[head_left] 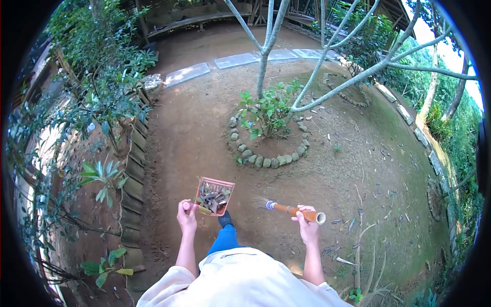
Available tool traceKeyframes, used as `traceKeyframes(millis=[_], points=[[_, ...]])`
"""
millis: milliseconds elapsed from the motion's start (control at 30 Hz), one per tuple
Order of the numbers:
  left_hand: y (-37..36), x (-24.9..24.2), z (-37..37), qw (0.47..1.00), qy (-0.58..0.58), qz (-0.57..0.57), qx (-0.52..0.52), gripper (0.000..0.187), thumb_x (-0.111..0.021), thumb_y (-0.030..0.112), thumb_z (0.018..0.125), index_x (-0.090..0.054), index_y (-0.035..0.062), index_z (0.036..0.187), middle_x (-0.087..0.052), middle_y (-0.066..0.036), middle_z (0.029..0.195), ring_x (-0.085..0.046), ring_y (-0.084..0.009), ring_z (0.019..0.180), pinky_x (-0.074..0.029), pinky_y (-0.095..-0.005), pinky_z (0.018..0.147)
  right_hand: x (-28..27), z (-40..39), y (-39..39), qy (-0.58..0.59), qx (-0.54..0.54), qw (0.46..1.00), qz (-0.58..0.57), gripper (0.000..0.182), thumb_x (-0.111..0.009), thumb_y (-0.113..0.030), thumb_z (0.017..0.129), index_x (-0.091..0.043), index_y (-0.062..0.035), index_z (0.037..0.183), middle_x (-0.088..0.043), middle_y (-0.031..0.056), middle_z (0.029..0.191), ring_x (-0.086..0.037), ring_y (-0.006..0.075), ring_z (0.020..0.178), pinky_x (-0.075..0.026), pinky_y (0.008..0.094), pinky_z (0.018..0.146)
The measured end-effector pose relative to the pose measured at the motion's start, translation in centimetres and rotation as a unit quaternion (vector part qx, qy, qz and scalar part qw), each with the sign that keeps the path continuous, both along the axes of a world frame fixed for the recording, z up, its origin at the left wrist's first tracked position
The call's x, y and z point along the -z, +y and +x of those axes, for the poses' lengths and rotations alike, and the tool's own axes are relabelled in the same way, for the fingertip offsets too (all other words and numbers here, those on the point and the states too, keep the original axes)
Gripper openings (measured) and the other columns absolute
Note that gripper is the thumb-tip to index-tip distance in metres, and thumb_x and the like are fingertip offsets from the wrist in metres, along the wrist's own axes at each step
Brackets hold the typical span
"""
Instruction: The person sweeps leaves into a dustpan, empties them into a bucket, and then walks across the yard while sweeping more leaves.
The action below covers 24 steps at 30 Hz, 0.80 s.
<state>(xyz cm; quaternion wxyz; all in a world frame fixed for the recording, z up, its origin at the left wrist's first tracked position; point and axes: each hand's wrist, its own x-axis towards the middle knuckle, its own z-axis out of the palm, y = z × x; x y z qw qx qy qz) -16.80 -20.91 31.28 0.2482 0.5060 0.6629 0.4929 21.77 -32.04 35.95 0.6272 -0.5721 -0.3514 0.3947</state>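
Stones (259, 162) around shrub (273, 113), beyond dustpan (219, 182)

Smooth, slightly glossy bamboo handle (292, 209); pinkish plastic-looking dustpan (229, 192); rough matt stones (259, 161), approx.

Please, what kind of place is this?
It looks like an outdoor garden or yard: a bush ringed by small stones, paving slabs, and leaves in the dustpan.
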Motion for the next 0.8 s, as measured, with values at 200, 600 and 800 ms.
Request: traceKeyframes(millis=[200,600,800], points=[[9.0,2.2,-5.5,1.0,-0.01,0.004,-0.025,0.029,-0.075,0.005,0.084,-0.061,0.0056,0.11,-0.066,-0.008,0.095,-0.062,-0.018,0.09,-0.049,-0.0318,0.085,0.0,-4.1,12.8,-0.035,-0.072,0.997,-0.009,0.014,-0.06,0.0,0.095,-0.055,-0.0034,0.107,-0.057,0.0121,0.116,-0.061,0.0198,0.104,-0.063,0.0328,0.076],[27.2,0.2,-11.3,0.998,-0.061,-0.016,-0.028,0.034,-0.077,-0.004,0.077,-0.064,0.0043,0.108,-0.068,-0.006,0.102,-0.065,-0.0136,0.096,-0.053,-0.0299,0.086,-3.0,-13.0,36.1,-0.026,-0.129,0.99,0.05,0.025,-0.064,0.007,0.09,-0.052,-0.0024,0.11,-0.054,0.0114,0.122,-0.062,0.0179,0.102,-0.06,0.031,0.083],[36.6,0.5,-11.1,0.993,-0.107,-0.007,-0.05,0.034,-0.076,-0.005,0.078,-0.065,0.0038,0.109,-0.069,-0.007,0.103,-0.066,-0.0136,0.097,-0.054,-0.0303,0.085,-3.0,-14.3,47.2,-0.064,-0.162,0.982,0.077,0.027,-0.061,0.009,0.09,-0.051,-0.0039,0.112,-0.054,0.012,0.123,-0.06,0.0207,0.109,-0.063,0.0354,0.081]])
